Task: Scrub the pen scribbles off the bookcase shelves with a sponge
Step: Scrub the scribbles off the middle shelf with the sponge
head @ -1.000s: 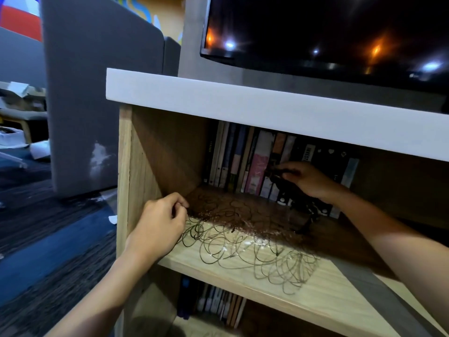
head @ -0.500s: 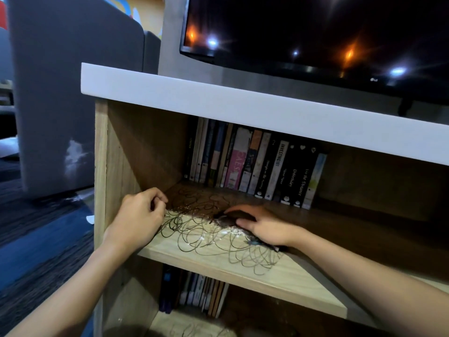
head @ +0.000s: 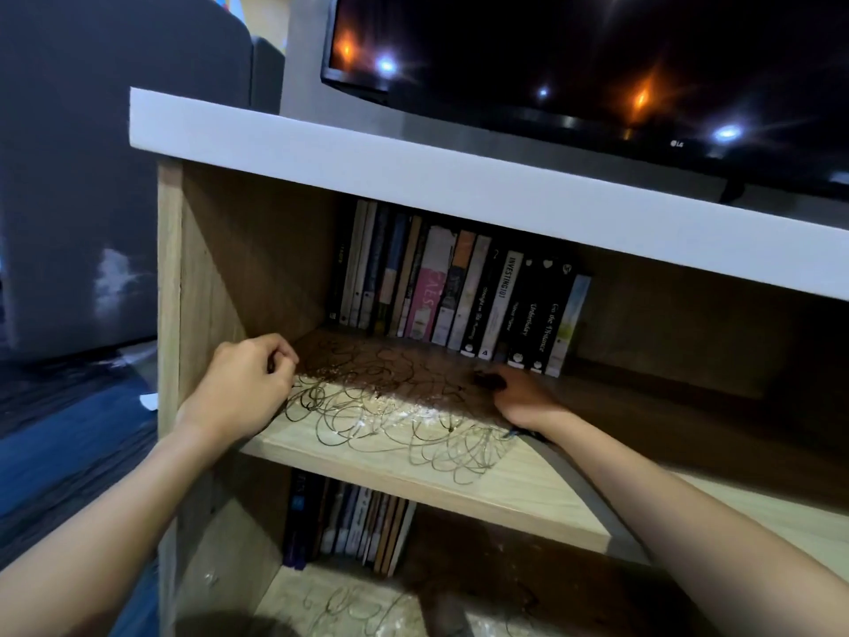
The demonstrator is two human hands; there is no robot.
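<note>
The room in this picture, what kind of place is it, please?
Probably a living room or lounge at home, though I cannot be sure. A television stands on a wooden bookcase that holds rows of books, and a grey upholstered seat is beside it.

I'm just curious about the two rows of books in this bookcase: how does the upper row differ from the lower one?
The upper row of books stands at the back of the scribbled shelf, well behind the pen scribbles; the lower row of books stands on the shelf below. The upper row is longer, with spines that can partly be read; the lower row is shorter, and its spines are too dark to read. Both stand upright towards the left.
</note>
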